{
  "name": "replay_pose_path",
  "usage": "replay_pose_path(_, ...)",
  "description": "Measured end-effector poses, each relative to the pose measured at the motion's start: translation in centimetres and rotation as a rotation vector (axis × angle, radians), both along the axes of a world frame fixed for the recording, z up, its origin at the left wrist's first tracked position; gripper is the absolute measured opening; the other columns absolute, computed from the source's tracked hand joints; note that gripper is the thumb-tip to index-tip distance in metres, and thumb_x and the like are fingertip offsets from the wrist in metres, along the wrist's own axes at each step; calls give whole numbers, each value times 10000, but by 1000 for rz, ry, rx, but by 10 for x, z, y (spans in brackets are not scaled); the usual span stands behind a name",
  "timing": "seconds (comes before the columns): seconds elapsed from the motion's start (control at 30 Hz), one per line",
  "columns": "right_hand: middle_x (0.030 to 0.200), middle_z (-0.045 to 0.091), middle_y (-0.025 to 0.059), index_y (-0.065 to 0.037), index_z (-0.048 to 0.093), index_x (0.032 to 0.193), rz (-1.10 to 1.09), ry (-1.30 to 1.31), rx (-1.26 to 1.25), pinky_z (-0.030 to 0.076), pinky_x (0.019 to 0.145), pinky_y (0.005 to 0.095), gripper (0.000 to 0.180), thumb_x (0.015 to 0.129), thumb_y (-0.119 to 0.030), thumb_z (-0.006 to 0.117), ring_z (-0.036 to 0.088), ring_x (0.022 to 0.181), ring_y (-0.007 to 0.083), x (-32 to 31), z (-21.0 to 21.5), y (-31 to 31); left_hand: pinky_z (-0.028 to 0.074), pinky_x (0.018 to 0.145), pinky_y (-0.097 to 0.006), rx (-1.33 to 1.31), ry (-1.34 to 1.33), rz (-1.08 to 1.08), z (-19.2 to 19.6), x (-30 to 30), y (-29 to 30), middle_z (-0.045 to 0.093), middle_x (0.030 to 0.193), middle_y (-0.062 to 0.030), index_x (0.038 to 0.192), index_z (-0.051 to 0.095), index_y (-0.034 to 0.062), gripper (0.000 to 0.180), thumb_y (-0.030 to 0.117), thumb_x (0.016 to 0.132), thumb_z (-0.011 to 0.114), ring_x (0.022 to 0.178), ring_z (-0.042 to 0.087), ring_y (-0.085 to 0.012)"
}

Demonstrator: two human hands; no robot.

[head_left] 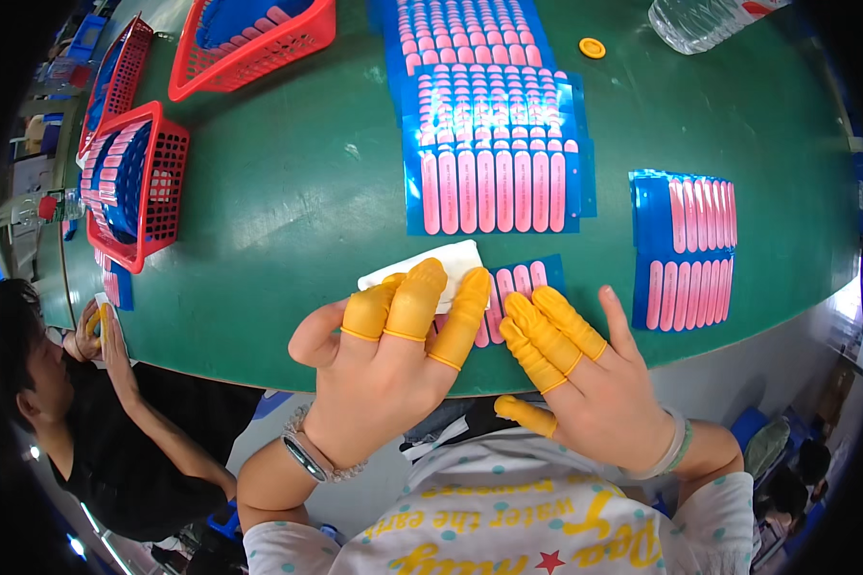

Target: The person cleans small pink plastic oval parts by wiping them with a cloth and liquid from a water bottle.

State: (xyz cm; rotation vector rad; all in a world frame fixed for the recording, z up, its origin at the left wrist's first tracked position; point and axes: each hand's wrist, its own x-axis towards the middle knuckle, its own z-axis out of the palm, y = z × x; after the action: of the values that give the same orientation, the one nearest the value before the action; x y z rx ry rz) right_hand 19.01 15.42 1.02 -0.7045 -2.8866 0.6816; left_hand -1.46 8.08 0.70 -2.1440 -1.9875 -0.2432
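Yellow covers (418, 302) on fingers (462, 321) of left hand (379, 379), slightly spread atop folded white cloth (431, 261); thumb hidden, pinch cannot be told. Right hand (614, 402): covered fingers side by side, bare little finger spread outward, thumb apart, nothing pinched. Between both hands' fingers, blue sheet with pink strips (522, 278), partly hidden by them. Beyond fingertips, overlapping larger sheets (494, 192) on green bench (297, 172). Right of right fingers, smaller sheets (686, 292). Far left of fingers, red baskets (163, 192) and co-worker's hands (115, 350).
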Motion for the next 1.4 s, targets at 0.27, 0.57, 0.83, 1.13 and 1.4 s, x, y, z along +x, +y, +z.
replay_pose_path(0.27, 1385, 580, 106, -23, 607, 1307, -22, 18, -43, 260, 1161, 561, 627, 819, -399, 721, 507, 1332, 263, -3, 5, 3, 280, 878, -404, -97, 82, -153, 13, 19, -42, 581, 1169, 12, 1122, 759, 227, 408, 210, 716, 721, 1001, 521, -198)
replay_pose_path(0.57, 1317, 629, 114, 10, 673, 1189, -66, 49, 39, 303, 1154, 527, 536, 815, -372, 703, 546, 1288, 275, 5, 8, 5, 253, 842, -417, -53, -27, -80, 10, 14, -17, 596, 1159, -1, 1144, 748, 204, 473, 183, 671, 733, 980, 527, -204)
replay_pose_path(0.83, 1327, 616, 131, 28, 650, 1228, -100, 37, 36, 309, 1158, 490, 556, 816, -344, 689, 541, 1289, 269, 3, 9, 0, 300, 835, -415, -70, 82, -164, 10, 27, -22, 588, 1165, -42, 1143, 753, 197, 465, 133, 684, 719, 967, 521, -237)
replay_pose_path(1.13, 1361, 593, 125, 25, 637, 1236, -74, 12, 41, 293, 1155, 514, 575, 797, -341, 702, 509, 1322, 269, 15, 8, 9, 328, 850, -368, -86, -19, -124, 14, 28, -16, 580, 1176, -30, 1137, 755, 184, 457, 154, 682, 733, 1005, 518, -234)
replay_pose_path(1.4, 1419, 553, 100, -32, 598, 1317, -105, -39, 75, 241, 1147, 544, 671, 795, -428, 741, 478, 1359, 273, 18, 6, 2, 383, 800, -353, -20, 99, -190, 9, 30, 6, 603, 1168, -50, 1137, 740, 151, 415, 133, 728, 674, 982, 542, -243)
